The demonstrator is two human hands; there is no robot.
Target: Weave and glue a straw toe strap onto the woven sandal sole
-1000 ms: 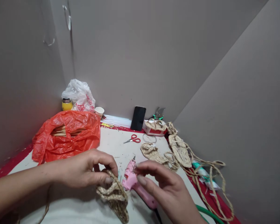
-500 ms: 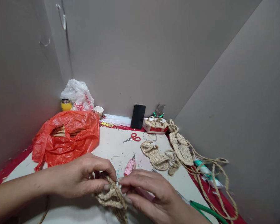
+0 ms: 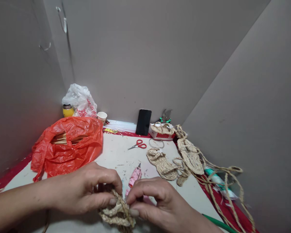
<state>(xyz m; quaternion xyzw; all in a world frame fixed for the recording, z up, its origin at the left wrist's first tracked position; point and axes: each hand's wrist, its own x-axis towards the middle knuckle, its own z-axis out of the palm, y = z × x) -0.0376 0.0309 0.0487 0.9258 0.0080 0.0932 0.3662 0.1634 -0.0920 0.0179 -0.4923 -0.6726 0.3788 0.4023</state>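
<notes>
In the head view my left hand is closed around a braided straw piece, thumb and forefinger pinching its upper left side. My right hand is closed at the piece's right edge, with its thumb and forefinger pressed against the braid. Loops of the braid hang below the fingers, and part of the piece is covered by them. Just beyond my right hand lies a pink-wrapped tool with a dark pointed tip. Red-handled scissors lie farther back on the pale board.
A red plastic bag holding flat tan strips stands at left. Woven straw sandals and loose braided cord lie at right. At the back are a phone, a paper cup, a box and green-handled pliers.
My right hand's fingers have curled tighter at the braid's edge, and its thumb has moved slightly lower. The left hand keeps its hold. The whole view has shifted slightly.
</notes>
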